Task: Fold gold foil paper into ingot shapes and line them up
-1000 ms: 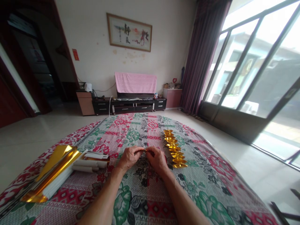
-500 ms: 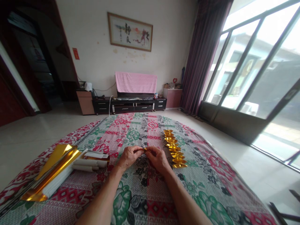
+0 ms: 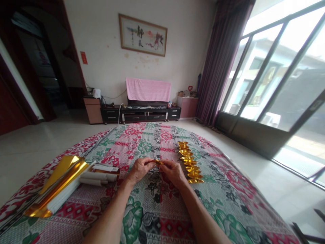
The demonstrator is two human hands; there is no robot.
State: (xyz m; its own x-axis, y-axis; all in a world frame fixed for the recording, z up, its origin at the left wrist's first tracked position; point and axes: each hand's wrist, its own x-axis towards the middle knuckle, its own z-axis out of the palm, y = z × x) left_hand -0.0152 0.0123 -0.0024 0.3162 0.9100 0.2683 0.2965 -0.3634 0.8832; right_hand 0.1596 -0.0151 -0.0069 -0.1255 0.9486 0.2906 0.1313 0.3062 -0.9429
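Left hand [image 3: 140,169] and right hand [image 3: 174,170] pinch a small gold foil piece [image 3: 158,162] between them over the cloth-covered counter [image 3: 162,220]; folded gold shapes [image 3: 187,158] line up near the right hand.

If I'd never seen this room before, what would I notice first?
Your eye would probably land on the shiny row of gold pieces on the flowery cloth, beside the right hand. That hand and the left hand pinch a small gold piece. Farther back, a bright pink cover hangs above the low black cabinet.
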